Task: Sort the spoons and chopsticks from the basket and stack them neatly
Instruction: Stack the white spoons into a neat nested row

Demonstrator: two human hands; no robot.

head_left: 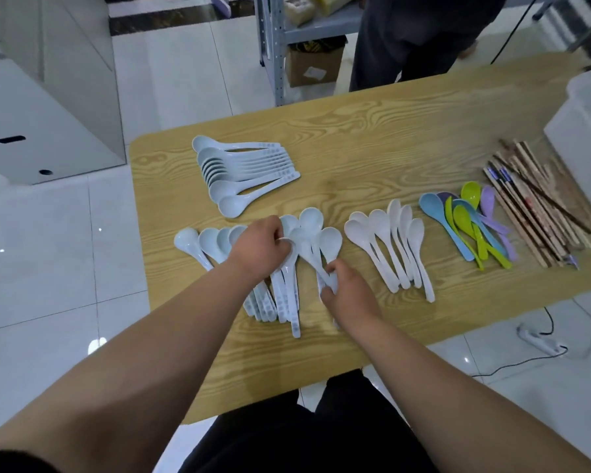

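A head-worn view looks down on a wood-grain table point(355, 148) where cutlery lies in groups. Both hands work on a loose fan of pale blue soup spoons point(289, 298) near the front edge. The left hand point(260, 249) has its fingers curled round several spoons where bowl meets handle. The right hand point(350, 293) pinches the handle end of one or two spoons from the same fan.

Behind them lies a tidy nested row of matching blue spoons point(243, 172). To the right, well apart from one another, are a group of white spoons point(389, 247), then coloured plastic spoons point(468, 227), then a heap of chopsticks point(533, 206) near the right edge. A white container point(587, 107), possibly the basket, sits blurred at the far right.

The risks, as a judgement: the spoons look smooth and glazed, so a bundle held loosely could slip and scatter, or chip if ceramic. The handles overlap at angles, so lifting one may drag its neighbours out of line. The fan's handles lie close to the near edge and could be swept onto the tiled floor. One spoon point(186, 240) lies apart at the left and could be overlooked.
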